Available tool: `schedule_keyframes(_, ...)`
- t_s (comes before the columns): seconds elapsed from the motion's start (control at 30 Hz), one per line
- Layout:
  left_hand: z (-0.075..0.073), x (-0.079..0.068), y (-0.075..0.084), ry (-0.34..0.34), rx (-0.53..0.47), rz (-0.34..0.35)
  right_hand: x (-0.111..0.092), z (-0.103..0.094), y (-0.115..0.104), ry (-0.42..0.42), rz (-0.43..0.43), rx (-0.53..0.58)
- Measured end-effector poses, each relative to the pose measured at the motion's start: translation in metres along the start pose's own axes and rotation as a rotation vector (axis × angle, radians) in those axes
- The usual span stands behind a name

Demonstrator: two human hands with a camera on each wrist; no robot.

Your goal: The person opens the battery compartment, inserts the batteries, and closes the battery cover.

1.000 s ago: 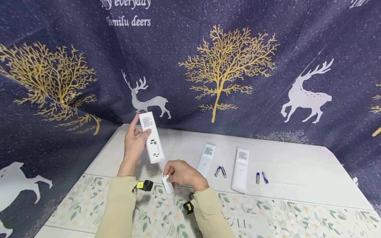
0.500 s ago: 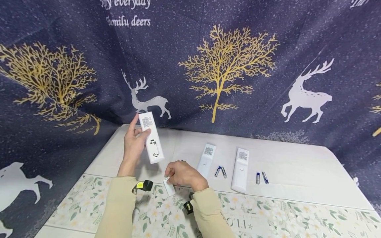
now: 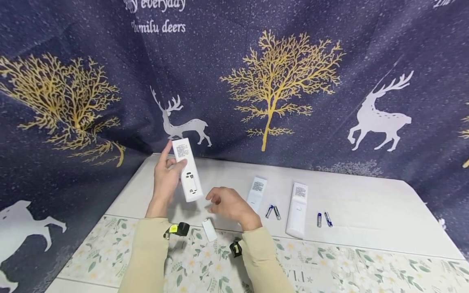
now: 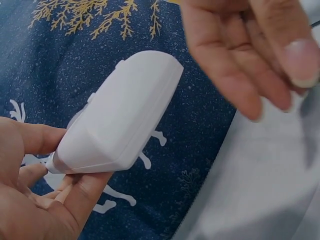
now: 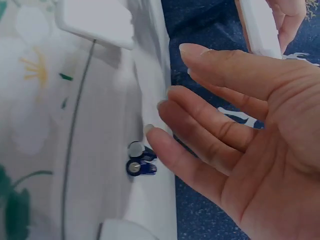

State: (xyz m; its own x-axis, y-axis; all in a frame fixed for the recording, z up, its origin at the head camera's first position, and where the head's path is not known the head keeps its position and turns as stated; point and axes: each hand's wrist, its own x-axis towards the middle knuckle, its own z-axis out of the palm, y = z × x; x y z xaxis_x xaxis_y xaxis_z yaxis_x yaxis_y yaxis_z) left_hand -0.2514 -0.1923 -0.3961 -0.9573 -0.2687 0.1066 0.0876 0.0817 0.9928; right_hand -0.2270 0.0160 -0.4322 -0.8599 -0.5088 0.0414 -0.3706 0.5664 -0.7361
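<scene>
My left hand (image 3: pixel 166 179) grips a white remote control (image 3: pixel 186 162) by its upper half, lifted and tilted, its back toward the head view. The battery compartment in its lower half is uncovered, with dark contacts at its ends. In the left wrist view the remote's plain end (image 4: pixel 122 110) points away from the palm. My right hand (image 3: pixel 231 205) hovers right of the remote with relaxed fingers and nothing in them. A small white battery cover (image 3: pixel 209 229) lies on the table just below it. The right wrist view shows two blue-ended batteries (image 5: pixel 135 167) beyond the fingertips.
Two more white remotes lie face down at right, one partly behind my right hand (image 3: pixel 257 191) and one farther right (image 3: pixel 296 209). A pair of batteries (image 3: pixel 272 212) sits between them, another pair (image 3: pixel 324 219) beyond. A dark deer-print curtain (image 3: pixel 227 101) hangs behind the table.
My right hand has let go of the battery cover, leaving it flat on the table, and has moved up and right. The left hand holds the remote nearly still.
</scene>
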Motion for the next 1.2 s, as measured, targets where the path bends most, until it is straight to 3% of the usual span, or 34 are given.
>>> schedule_keyframes(0.33,0.001,-0.001,-0.004,0.009,0.002,0.002,-0.002,-0.006,0.005,0.13,-0.019,0.006)
schedule_keyframes(0.57,0.002,0.0,-0.002,0.01,0.0,0.003,-0.001,-0.018,0.016,0.22,-0.04,-0.063)
schedule_keyframes(1.2,0.001,0.002,-0.003,0.01,0.0,-0.001,-0.002,-0.019,0.026,0.124,0.106,-0.173)
